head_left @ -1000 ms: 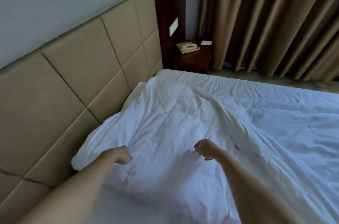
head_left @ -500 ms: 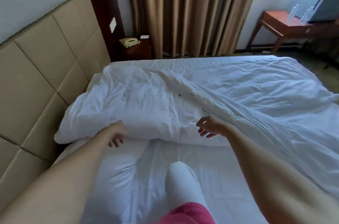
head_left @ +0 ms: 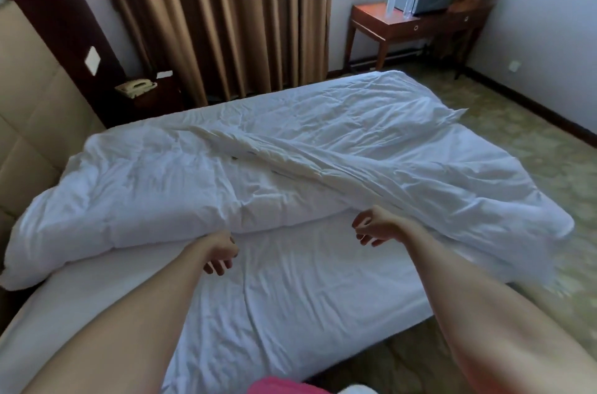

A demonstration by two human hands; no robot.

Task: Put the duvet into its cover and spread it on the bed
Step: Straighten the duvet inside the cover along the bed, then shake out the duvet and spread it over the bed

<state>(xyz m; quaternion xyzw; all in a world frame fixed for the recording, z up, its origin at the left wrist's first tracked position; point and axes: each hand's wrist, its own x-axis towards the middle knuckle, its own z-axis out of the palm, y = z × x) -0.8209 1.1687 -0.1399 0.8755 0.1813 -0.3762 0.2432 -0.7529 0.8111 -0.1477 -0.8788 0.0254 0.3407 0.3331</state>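
A white duvet [head_left: 151, 196] lies bunched across the head half of the bed, against the headboard. The thin white cover [head_left: 403, 167] is draped over its right part and runs to the bed's far corner. The bare sheet of the bed [head_left: 307, 290] shows in front. My left hand [head_left: 219, 251] hovers just in front of the duvet's near edge, fingers curled down and apart, holding nothing. My right hand [head_left: 374, 225] hangs at the cover's near edge, fingers loose and apart, with no cloth in it.
A padded beige headboard [head_left: 29, 122] stands at the left. A dark nightstand with a phone [head_left: 135, 87] sits by the brown curtains [head_left: 219, 12]. A wooden desk [head_left: 410, 25] with bottles stands under the window. Patterned carpet [head_left: 533, 151] runs along the right side.
Both hands have come off the duvet and drawn back over the bare sheet. My view has swung right and pulled back, showing the bed's foot, the desk and the floor.
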